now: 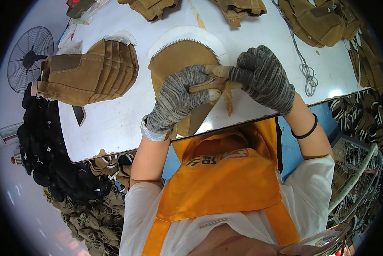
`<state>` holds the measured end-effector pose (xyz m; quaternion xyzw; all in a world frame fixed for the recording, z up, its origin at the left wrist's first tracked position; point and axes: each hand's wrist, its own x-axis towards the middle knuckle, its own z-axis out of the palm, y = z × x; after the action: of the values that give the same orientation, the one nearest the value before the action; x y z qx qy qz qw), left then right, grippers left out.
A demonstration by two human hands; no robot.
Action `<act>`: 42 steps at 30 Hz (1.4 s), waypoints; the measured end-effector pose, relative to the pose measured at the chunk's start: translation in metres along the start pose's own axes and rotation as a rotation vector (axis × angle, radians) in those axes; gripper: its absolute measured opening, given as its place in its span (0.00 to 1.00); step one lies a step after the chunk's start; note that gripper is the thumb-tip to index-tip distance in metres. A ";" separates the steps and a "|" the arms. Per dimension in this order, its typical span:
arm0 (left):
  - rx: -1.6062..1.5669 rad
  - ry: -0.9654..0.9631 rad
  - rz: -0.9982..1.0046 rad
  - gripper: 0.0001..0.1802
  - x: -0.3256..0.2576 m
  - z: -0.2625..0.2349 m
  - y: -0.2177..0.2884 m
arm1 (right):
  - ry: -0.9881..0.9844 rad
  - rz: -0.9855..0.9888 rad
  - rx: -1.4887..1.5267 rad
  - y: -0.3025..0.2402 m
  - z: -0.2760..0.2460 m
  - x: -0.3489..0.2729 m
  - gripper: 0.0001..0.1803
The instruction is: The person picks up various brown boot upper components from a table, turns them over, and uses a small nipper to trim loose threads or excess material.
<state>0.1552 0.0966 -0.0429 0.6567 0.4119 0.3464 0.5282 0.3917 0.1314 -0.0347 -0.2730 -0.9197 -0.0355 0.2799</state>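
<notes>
On the white table in front of me lies a brown suede shoe upper [185, 53] with a toothed edge along its rounded end and a white lining beyond it. My left hand [178, 91], in a grey knit glove, is closed on the upper, its thumb and forefinger pinching a folded edge. Close against it, my gloved right hand [266, 77] is closed, its fingertips meeting that same fold. What the right fingers grip is hidden behind them. A yellowish tape strip [228, 102] shows just below the right fingertips.
To the left sits a stack of brown suede uppers [95, 74], with a dark phone [79, 115] at its near side. More brown pieces [315, 23] lie at the far right. A tangled grey cord [309, 79] rests right of my hand. A fan [30, 59] stands beyond the table's left edge.
</notes>
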 end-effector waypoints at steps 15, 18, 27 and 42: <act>0.144 -0.014 -0.051 0.25 0.000 0.000 0.001 | -0.097 0.005 -0.080 -0.009 -0.007 0.001 0.20; 0.188 -0.002 -0.054 0.26 0.000 0.001 0.000 | -0.073 -0.016 -0.094 -0.009 -0.005 -0.002 0.20; 0.277 0.029 -0.053 0.25 -0.002 0.001 -0.006 | 0.032 -0.029 -0.020 -0.004 0.000 -0.002 0.27; 0.255 0.007 -0.065 0.23 0.000 0.002 -0.001 | 0.048 -0.067 -0.032 0.003 0.007 -0.007 0.26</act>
<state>0.1569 0.0963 -0.0445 0.7038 0.4753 0.2762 0.4500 0.3946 0.1318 -0.0444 -0.2458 -0.9206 -0.0659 0.2962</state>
